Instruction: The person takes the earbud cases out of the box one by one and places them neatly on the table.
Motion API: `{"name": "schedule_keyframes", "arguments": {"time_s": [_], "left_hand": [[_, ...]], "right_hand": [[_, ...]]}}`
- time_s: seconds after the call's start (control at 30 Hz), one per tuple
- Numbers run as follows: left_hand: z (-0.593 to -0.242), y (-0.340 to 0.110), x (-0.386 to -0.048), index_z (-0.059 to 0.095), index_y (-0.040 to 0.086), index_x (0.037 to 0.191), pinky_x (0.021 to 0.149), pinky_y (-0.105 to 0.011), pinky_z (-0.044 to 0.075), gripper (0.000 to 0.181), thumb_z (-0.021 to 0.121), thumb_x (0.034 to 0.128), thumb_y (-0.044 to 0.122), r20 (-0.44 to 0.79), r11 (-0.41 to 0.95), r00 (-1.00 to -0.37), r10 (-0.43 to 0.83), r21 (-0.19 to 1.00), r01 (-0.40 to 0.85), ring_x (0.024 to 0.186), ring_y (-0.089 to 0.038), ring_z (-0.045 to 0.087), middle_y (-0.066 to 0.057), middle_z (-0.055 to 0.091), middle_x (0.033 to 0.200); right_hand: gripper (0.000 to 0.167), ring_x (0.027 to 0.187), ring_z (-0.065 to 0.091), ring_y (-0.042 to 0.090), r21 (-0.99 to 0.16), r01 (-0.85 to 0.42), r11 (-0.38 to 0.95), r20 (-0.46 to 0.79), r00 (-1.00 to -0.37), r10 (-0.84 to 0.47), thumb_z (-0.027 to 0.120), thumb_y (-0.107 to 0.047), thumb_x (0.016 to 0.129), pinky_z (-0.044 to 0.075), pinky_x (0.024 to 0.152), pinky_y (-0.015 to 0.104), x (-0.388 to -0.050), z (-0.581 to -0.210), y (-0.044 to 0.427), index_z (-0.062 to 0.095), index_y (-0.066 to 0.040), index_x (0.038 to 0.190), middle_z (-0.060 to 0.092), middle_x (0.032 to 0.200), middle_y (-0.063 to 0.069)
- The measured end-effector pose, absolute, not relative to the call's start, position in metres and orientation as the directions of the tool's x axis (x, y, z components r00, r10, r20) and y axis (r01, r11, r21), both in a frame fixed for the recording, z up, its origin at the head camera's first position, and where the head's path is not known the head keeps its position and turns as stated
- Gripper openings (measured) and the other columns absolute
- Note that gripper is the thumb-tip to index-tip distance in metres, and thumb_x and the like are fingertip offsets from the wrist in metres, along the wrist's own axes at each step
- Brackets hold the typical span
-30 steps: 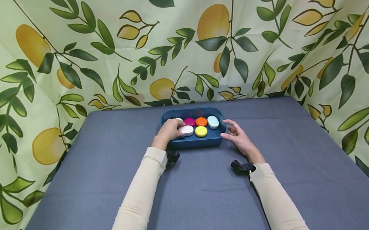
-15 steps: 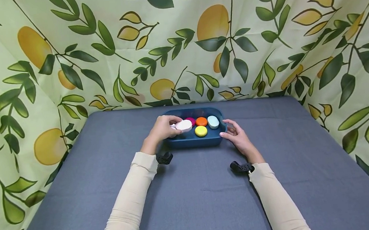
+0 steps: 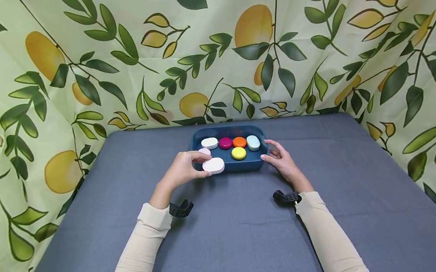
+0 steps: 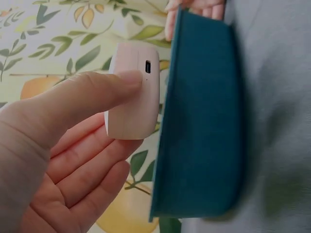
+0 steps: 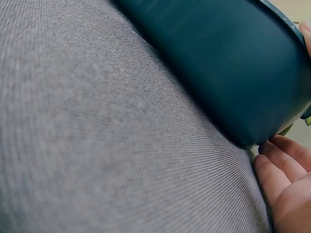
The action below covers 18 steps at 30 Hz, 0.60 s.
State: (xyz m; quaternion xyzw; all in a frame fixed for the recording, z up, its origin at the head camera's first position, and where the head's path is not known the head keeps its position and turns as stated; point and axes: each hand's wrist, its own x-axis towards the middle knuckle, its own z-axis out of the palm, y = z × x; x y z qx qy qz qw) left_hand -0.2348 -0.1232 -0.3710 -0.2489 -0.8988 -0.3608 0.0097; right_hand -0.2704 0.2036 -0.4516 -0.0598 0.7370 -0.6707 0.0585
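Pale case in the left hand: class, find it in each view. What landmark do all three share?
Head: the pale case sits just below the picture's centre, held by the left hand.
Left wrist: the case is a little above and left of centre, with a small port facing the camera.
Right wrist: not in this picture.
Shared landmark: the blue box, which shows in all three.

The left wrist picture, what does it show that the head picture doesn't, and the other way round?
Only the left wrist view shows a small dark slot in the pale case. Only the head view shows pieces inside the blue box, like the yellow piece and orange piece, plus the sleeves. Both share the left hand pinching that case, the box, the right hand and the leafy cloth.
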Motion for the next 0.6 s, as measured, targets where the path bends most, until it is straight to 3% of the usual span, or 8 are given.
{"name": "schedule_keyframes", "arguments": {"time_s": [0.2, 0.6], "left_hand": [[-0.381, -0.129, -0.223, 0.073, 0.002, 0.104, 0.086, -0.043, 0.056, 0.039, 0.085, 0.0690, 0.012, 0.173, 0.615, -0.861, 0.478, 0.634, 0.469, 0.092, -0.023, 0.071, -0.013, 0.076, 0.101], [-0.404, -0.130, -0.225, 0.074, 0.001, 0.103, 0.086, -0.034, 0.058, 0.038, 0.086, 0.0678, 0.011, 0.050, 0.661, -0.864, 0.500, 0.622, 0.419, 0.095, -0.023, 0.073, -0.014, 0.076, 0.100]], "right_hand": [[0.063, 0.148, 0.024, 0.039, -0.995, -0.001, 0.102, -0.017, -0.985, -0.174, 0.056, -0.013, 0.097, 0.024, 0.120, 0.055, -0.273, -0.453, 0.204, 0.024, -0.012, 0.151, 0.021, 0.159, 0.025], [0.063, 0.149, 0.022, 0.037, -0.994, 0.009, 0.112, -0.028, -0.985, -0.171, 0.057, -0.018, 0.097, 0.024, 0.120, 0.054, -0.273, -0.455, 0.203, 0.026, -0.016, 0.151, 0.021, 0.160, 0.022]]}}
